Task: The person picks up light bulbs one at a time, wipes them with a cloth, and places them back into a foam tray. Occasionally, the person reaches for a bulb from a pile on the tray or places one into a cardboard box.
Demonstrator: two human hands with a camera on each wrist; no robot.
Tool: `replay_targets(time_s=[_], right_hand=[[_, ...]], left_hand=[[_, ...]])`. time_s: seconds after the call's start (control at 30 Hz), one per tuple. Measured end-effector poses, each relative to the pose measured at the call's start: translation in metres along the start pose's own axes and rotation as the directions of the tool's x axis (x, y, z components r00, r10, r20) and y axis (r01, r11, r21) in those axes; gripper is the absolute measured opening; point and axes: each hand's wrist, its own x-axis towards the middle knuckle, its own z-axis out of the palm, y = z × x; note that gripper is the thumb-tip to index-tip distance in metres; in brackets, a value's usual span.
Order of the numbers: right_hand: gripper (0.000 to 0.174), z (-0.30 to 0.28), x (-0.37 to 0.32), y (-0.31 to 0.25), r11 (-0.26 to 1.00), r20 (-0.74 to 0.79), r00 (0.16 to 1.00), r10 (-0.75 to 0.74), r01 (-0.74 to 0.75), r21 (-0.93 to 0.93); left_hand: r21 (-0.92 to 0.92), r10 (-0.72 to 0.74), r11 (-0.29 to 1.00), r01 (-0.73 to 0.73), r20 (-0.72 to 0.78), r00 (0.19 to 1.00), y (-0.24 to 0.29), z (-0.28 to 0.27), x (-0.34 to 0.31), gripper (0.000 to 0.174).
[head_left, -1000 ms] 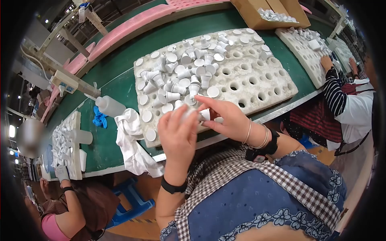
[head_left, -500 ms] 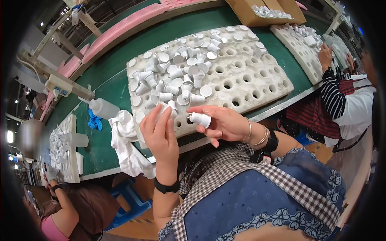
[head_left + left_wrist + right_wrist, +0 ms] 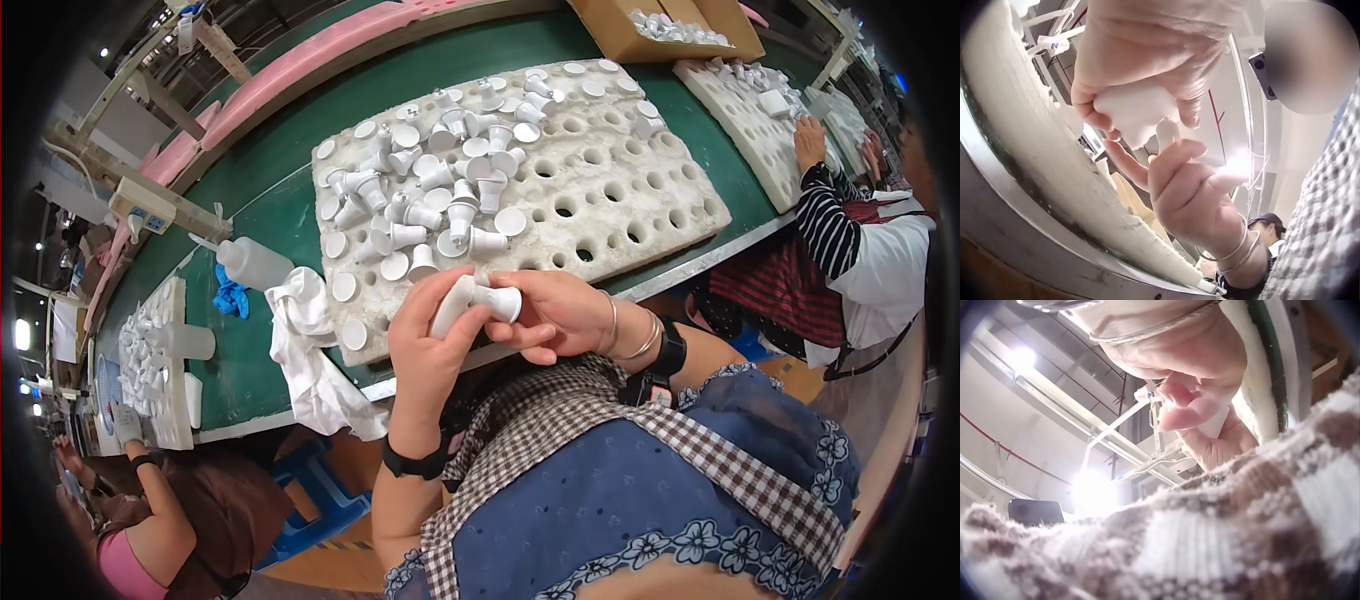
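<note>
My left hand pinches a soft-looking white block, which looks like a sponge, between thumb and fingers. In the left wrist view this white block fills that hand's grasp. My right hand holds a white spotlight bulb, its wide face toward the palm and its narrow pin end against the block. Both hands meet over the front edge of a white foam board with rows of holes. Many similar bulbs lie heaped or stand face up on its left half.
Left of the board are a crumpled white cloth, a squeeze bottle and a blue glove. A cardboard box of white parts stands at the back right. Other people work at boards on either side.
My left hand has come back from the board's near edge to meet the right hand, its white block now against the bulb. My right hand keeps holding the bulb.
</note>
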Motion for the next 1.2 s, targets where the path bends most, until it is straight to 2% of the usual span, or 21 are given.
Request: replay_targets(time_s=[0.03,0.1,0.13,0.2,0.23,0.3,0.33,0.4,0.43,0.47,0.5,0.53,0.57,0.63,0.7,0.8,0.83,0.9,0.97,1.03,1.2], right_hand=[[0.047,0.004,-0.002,0.000,0.997,-0.029,0.999,-0.033,0.032,-0.066],[0.047,0.013,-0.004,0.006,0.989,-0.061,0.995,-0.074,0.065,-0.132],[0.048,0.017,-0.005,0.012,0.846,-0.107,0.946,-0.305,0.218,-0.487],[0.053,0.019,-0.006,0.012,0.196,0.138,0.769,-0.625,0.325,-0.925],[0.053,0.017,-0.005,0.011,0.197,0.137,0.770,-0.623,0.325,-0.925],[0.051,0.012,-0.002,0.008,-0.055,0.271,0.730,-0.627,0.306,-0.950],[0.051,0.014,-0.003,0.008,-0.055,0.271,0.729,-0.628,0.306,-0.950],[0.047,0.020,-0.006,0.007,0.536,-0.044,0.859,-0.511,0.278,-0.797],[0.047,0.020,-0.006,0.006,0.530,-0.040,0.855,-0.518,0.283,-0.799],[0.045,0.019,-0.007,0.005,0.623,-0.071,0.878,-0.474,0.277,-0.732],[0.044,0.019,-0.008,0.006,0.709,-0.096,0.902,-0.421,0.261,-0.655],[0.045,0.016,-0.005,0.011,0.742,-0.082,0.893,-0.442,0.312,-0.593],[0.045,0.017,-0.005,0.012,0.743,-0.079,0.896,-0.437,0.309,-0.594],[0.046,0.018,-0.007,0.009,0.885,-0.163,0.930,-0.329,0.244,-0.396],[0.047,0.017,-0.006,0.009,0.908,-0.184,0.931,-0.314,0.238,-0.344],[0.047,0.018,-0.007,0.007,0.922,-0.133,0.946,-0.296,0.246,-0.300],[0.045,0.019,-0.006,0.006,0.929,-0.137,0.949,-0.284,0.238,-0.282],[0.043,0.017,-0.004,0.005,0.938,-0.139,0.954,-0.265,0.222,-0.266],[0.040,0.011,-0.003,0.006,0.969,-0.120,0.976,-0.184,0.160,-0.187],[0.038,0.014,-0.004,0.005,0.975,-0.157,0.971,-0.180,0.155,-0.161],[0.044,0.020,-0.004,0.001,0.976,-0.128,0.975,-0.179,0.160,-0.148]], left_hand=[[-0.121,-0.163,0.978,0.168,0.046,0.985,0.001,0.002,-0.001,0.028],[-0.283,-0.223,0.932,0.226,0.042,0.974,0.000,0.002,-0.002,0.025],[-0.256,-0.247,0.936,0.243,0.015,0.969,0.000,0.000,0.000,0.025],[-0.279,-0.299,0.918,0.282,-0.021,0.954,-0.002,-0.001,0.000,0.027],[-0.279,-0.300,0.918,0.283,-0.023,0.954,-0.004,0.000,0.000,0.027],[-0.284,-0.282,0.921,0.266,-0.017,0.959,-0.007,0.003,0.000,0.026],[-0.283,-0.282,0.921,0.266,-0.016,0.959,-0.005,0.002,0.001,0.026],[-0.397,-0.266,0.898,0.189,-0.149,0.952,0.001,-0.001,0.006,0.023],[-0.397,-0.258,0.900,0.182,-0.145,0.955,0.001,-0.001,0.008,0.023],[-0.048,-0.027,0.999,0.015,-0.248,0.968,0.000,0.000,0.007,0.022],[0.315,0.221,0.940,-0.132,-0.267,0.938,0.001,0.000,0.005,0.021],[0.544,0.384,0.793,-0.274,-0.097,0.918,0.006,0.002,0.003,0.022],[0.546,0.382,0.793,-0.269,-0.102,0.918,0.009,0.004,0.002,0.022],[0.640,0.488,0.614,-0.462,0.152,0.860,0.012,0.006,0.004,0.022],[0.675,0.451,0.617,-0.405,0.118,0.885,-0.007,-0.005,0.008,0.024],[0.606,0.376,0.763,-0.227,-0.129,0.918,-0.009,-0.009,0.009,0.024],[0.604,0.373,0.764,-0.227,-0.125,0.919,0.000,-0.003,0.006,0.024],[0.610,0.519,0.610,-0.506,0.175,0.837,0.013,0.009,0.001,0.025],[0.627,0.516,0.600,-0.496,0.170,0.840,0.009,0.004,0.000,0.026],[0.783,0.425,0.548,-0.293,0.041,0.904,-0.012,-0.019,0.007,0.026],[0.834,0.408,0.552,-0.007,-0.263,0.874,-0.023,-0.082,-0.006,0.032]])
